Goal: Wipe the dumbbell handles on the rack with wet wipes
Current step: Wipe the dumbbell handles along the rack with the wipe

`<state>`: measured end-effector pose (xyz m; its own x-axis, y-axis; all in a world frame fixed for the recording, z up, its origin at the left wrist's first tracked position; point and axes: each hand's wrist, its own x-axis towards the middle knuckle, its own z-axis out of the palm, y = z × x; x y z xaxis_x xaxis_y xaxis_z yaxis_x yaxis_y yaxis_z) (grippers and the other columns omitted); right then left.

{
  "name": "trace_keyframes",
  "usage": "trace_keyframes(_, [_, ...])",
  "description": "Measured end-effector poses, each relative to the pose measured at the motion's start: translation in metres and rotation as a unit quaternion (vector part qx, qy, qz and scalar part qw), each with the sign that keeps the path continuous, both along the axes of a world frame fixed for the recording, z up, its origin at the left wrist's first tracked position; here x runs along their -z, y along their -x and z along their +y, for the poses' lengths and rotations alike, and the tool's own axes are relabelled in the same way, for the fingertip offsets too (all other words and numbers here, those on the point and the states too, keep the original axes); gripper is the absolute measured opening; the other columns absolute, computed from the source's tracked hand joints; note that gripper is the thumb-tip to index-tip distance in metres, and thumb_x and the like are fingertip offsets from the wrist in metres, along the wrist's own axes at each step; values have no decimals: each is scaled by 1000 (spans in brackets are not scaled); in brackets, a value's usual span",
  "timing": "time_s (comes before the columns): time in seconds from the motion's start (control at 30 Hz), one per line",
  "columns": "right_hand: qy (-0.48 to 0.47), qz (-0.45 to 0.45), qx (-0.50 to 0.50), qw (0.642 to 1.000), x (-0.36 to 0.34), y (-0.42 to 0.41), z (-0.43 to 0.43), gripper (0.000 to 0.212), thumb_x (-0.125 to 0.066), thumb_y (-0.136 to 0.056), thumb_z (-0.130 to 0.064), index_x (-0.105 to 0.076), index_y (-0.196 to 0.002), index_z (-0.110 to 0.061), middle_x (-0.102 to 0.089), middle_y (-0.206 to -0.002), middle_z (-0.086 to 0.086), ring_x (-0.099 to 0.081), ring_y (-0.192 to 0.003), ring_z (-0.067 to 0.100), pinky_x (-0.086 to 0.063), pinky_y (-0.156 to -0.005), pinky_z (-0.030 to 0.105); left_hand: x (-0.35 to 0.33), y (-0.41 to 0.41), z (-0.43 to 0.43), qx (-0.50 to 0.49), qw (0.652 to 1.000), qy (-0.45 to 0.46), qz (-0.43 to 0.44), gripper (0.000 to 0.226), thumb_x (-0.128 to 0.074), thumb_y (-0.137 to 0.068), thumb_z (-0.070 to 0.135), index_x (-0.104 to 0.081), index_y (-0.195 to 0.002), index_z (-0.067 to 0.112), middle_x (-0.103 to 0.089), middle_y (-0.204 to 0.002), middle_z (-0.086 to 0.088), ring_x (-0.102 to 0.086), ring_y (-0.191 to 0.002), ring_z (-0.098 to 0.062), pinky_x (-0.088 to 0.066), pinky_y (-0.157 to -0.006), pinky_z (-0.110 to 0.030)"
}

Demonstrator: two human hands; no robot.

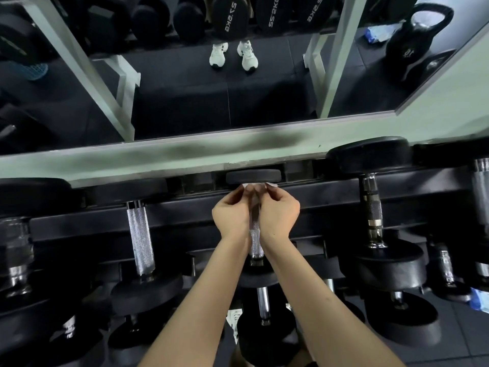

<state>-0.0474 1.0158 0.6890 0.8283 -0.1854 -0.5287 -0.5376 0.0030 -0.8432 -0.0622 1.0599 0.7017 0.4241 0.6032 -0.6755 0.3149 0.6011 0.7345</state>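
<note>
Wipe (258, 186) pinched by left hand (231, 215) and right hand (279, 215) over handle (255, 235) — dumbbells (140, 239) flank, mirror (185, 102) behind.

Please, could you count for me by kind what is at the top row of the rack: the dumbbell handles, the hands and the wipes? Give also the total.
5 dumbbell handles, the outermost two only partly clear
2 hands: left hand, right hand
1 wet wipe, pinched by both hands
Total: 8
</note>
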Motion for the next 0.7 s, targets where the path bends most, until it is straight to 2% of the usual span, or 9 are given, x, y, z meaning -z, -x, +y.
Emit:
trace_keyframes(0.07, [-25, -1, 3, 1000, 0, 5, -1, 16, -64, -88, -10, -74, -77, -12, -71, -67, -4, -65, -62, 2, -51, -58, 15, 3, 3, 3, 9, 1000, 7, -1, 14, -66, -83, 3, -67, -97, 2, -70, -69, 2, -66, -55, -1, -51, -52, -11])
trace_keyframes(0.13, [-31, 8, 0, 999, 3, 7, -4, 12, -68, -86, -16, -74, -77, -13, -72, -69, -2, -67, -66, 5, -53, -61, 19, 3, 5, 6, 24, 999, 22, -4, 19, -69, -81, 5, -67, -99, 3, -71, -68, 2, -67, -57, -2, -52, -53, -12])
trace_keyframes(0.27, [-29, 24, -5, 999, 9, -2, -7, 15, -67, -83, -11, -74, -71, -17, -74, -72, -2, -69, -75, 12, -57, -82, 37, 5, 1, 10, 45, 999, 25, 14, 24, -70, -81, 6, -66, -104, 2, -69, -87, -5, -65, -73, -11, -55, -79, -24])
trace_keyframes(0.33, [-40, 19, -22, 999, 11, -2, -7, 12, -68, -84, -14, -75, -74, -16, -74, -73, 0, -70, -77, 14, -57, -83, 40, 9, 1, 11, 64, 998, -1, 16, 24, -71, -80, 9, -67, -103, 4, -70, -95, -9, -64, -79, -13, -53, -87, -29])
trace_keyframes(0.4, [-40, 14, -44, 998, 12, 4, -12, 10, -70, -84, -23, -75, -80, -15, -74, -76, 1, -70, -79, 18, -57, -81, 41, 10, 8, 11, 89, 996, -18, 4, 28, -73, -78, 12, -66, -104, 6, -70, -96, -5, -66, -77, -6, -54, -83, -23])
trace_keyframes(0.47, [-33, 16, -65, 997, 15, 13, -22, 10, -71, -84, -25, -74, -85, -15, -75, -80, 2, -71, -83, 19, -57, -82, 41, 12, 19, 8, 109, 993, -28, -18, 23, -71, -79, 9, -67, -102, 10, -69, -89, 4, -66, -68, 4, -51, -66, -9])
trace_keyframes(0.5, [-34, 21, -71, 997, 16, 19, -28, 10, -71, -84, -23, -74, -89, -15, -75, -82, 2, -71, -83, 18, -57, -82, 39, 14, 26, 5, 119, 992, -34, -27, 21, -69, -80, 6, -67, -100, 12, -69, -91, 3, -66, -69, 5, -50, -63, -7])
trace_keyframes(0.63, [-11, 34, -103, 994, 16, 32, -40, 21, -73, -82, -18, -73, -101, -9, -75, -84, 1, -71, -82, 12, -57, -79, 31, 23, 45, 1, 143, 987, -57, -35, 25, -68, -81, 2, -68, -104, 13, -68, -112, -9, -67, -92, -6, -52, -73, -10])
trace_keyframes(0.7, [-16, 26, -107, 994, 16, 21, -35, 21, -73, -81, -15, -73, -100, -8, -75, -86, 4, -71, -87, 17, -57, -84, 36, 22, 38, 4, 137, 988, -66, -40, 26, -67, -81, 2, -66, -108, 5, -67, -106, -7, -67, -79, 2, -50, -68, -7])
